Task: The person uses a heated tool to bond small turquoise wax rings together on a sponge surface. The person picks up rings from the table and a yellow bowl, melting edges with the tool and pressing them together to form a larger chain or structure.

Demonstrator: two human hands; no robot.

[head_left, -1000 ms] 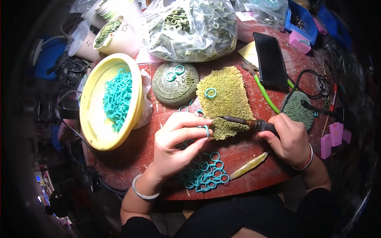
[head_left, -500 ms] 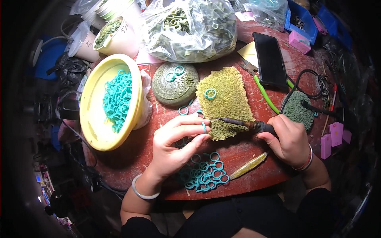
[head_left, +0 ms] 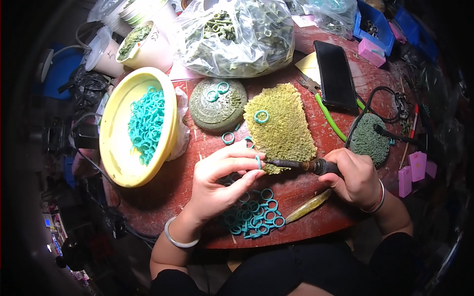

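Observation:
Between thumb and fingers, my left hand (head_left: 224, 172) pinches a small teal ring (head_left: 258, 162), turned edge-on. My right hand (head_left: 353, 177) grips the dark handle of a soldering-iron-like pen tool (head_left: 313, 166); its thin tip points left and meets or nearly meets the held ring. Under the tool lies a yellow-green crumbly-textured pad (head_left: 281, 123) with a single teal ring (head_left: 261, 116) on it. Several loose teal rings with short stems (head_left: 256, 217) are heaped below my left hand, near the table's front edge. A yellow tapered stick (head_left: 308, 206) lies beside them.
A yellow bowl (head_left: 111, 148) of teal rings stands at left. Behind are a round grey-green block (head_left: 217, 111), a clear bag (head_left: 237, 44) of green pieces and white cups (head_left: 153, 49). At right are a phone (head_left: 335, 74), green-handled pliers (head_left: 330, 118) and a green textured pad (head_left: 369, 140).
The tool and my right hand have moved slightly down, bringing the tip from above the pad to the held ring. My left hand has shifted a little right and down.

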